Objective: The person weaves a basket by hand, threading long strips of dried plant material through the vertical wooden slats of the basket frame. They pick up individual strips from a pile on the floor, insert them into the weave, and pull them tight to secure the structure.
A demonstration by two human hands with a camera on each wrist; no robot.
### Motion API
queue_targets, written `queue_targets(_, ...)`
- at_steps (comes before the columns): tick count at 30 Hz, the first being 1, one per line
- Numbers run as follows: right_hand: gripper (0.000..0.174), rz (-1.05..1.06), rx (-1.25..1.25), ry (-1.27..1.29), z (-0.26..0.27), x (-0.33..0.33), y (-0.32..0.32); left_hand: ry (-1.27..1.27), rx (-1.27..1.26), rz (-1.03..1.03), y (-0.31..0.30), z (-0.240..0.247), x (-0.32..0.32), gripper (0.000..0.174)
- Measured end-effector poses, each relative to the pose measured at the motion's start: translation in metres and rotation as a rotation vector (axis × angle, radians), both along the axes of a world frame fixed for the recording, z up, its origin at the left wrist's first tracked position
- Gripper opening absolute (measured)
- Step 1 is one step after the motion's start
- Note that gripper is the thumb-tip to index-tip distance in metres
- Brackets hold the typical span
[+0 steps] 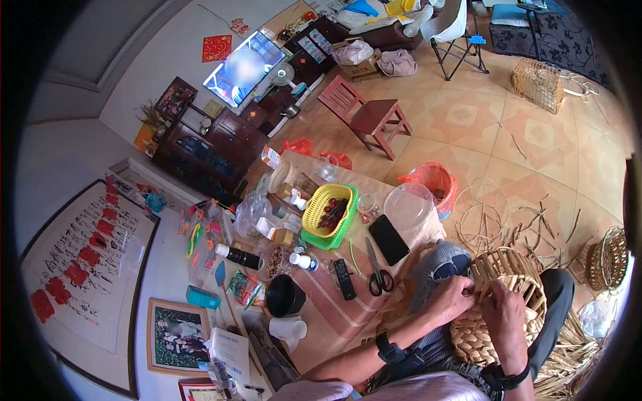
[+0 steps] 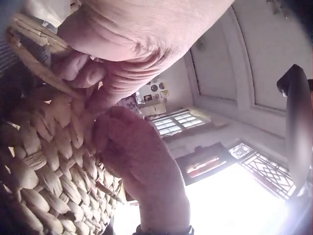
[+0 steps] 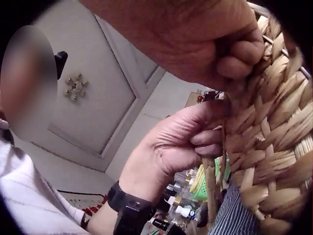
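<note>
So the left hand (image 1: pixel 453 297) and right hand (image 1: pixel 505 314) are both curled in tight, pinching strands at the rim of the woven basket (image 1: pixel 476 334). Basket's sitting on the person's lap, just off the table's (image 1: pixel 341 311) near edge.

No legible text or numbers anywhere.

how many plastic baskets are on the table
2: a yellow basket, stacked in a green basket, around the middle of the table. Another could be hidden behind the clutter or underneath.
</note>
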State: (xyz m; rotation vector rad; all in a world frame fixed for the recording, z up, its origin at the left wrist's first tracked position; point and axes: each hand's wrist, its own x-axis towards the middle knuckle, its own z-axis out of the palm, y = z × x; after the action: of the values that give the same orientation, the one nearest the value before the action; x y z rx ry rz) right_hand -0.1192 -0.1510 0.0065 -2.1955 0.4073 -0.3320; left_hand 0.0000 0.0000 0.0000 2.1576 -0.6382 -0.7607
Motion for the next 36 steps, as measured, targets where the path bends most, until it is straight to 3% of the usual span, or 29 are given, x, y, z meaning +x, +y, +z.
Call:
queue_targets(5,0.015,-0.023,-0.101,0.023,-0.001,0.001,0.002,-0.055,-0.055,-0.024,0.001,-0.006,0.000,0.027)
queue_targets(8,0.010,-0.072,-0.072,-0.026,-0.001,-0.004,0.009,0.087,-0.063,-0.036,0.002,-0.003,0.003,0.027)
queue_targets(11,0.009,-0.093,-0.057,-0.021,0.005,-0.004,0.010,0.123,-0.039,-0.132,0.005,0.002,0.012,0.027)
queue_targets(14,0.009,-0.070,0.147,0.096,0.015,-0.001,0.003,0.125,0.026,-0.184,0.002,0.005,0.017,0.028)
queue_targets(17,0.010,-0.121,0.117,0.027,-0.002,-0.001,0.005,0.143,-0.010,-0.153,0.001,0.008,0.013,0.028)
queue_targets(20,0.012,-0.120,0.018,-0.017,-0.001,0.003,0.010,0.065,-0.018,-0.171,0.002,0.017,0.013,0.026)
queue_targets(21,0.013,-0.131,0.065,0.059,0.005,0.005,0.013,-0.021,0.052,-0.198,0.005,0.001,0.013,0.023)
queue_targets(22,0.013,-0.133,0.074,0.018,-0.001,0.007,0.015,-0.203,-0.035,-0.214,0.009,0.007,0.011,0.021)
queue_targets(23,0.017,-0.063,-0.112,-0.023,-0.001,-0.004,0.005,-0.170,-0.045,-0.207,0.008,0.022,0.004,0.020)
queue_targets(24,0.012,-0.095,-0.069,0.067,0.003,-0.003,0.006,-0.179,-0.110,-0.195,0.012,0.025,0.001,0.018)
queue_targets(27,0.009,-0.147,-0.266,0.120,0.026,-0.005,-0.001,-0.243,-0.080,-0.198,0.020,0.044,0.001,0.040)
queue_targets(29,0.007,-0.119,-0.221,0.116,0.034,-0.005,-0.009,-0.265,-0.072,-0.225,0.021,0.060,0.002,0.040)
queue_targets(36,0.015,-0.037,-0.270,-0.011,0.024,-0.007,-0.018,-0.289,-0.116,-0.183,0.025,0.044,0.003,0.026)
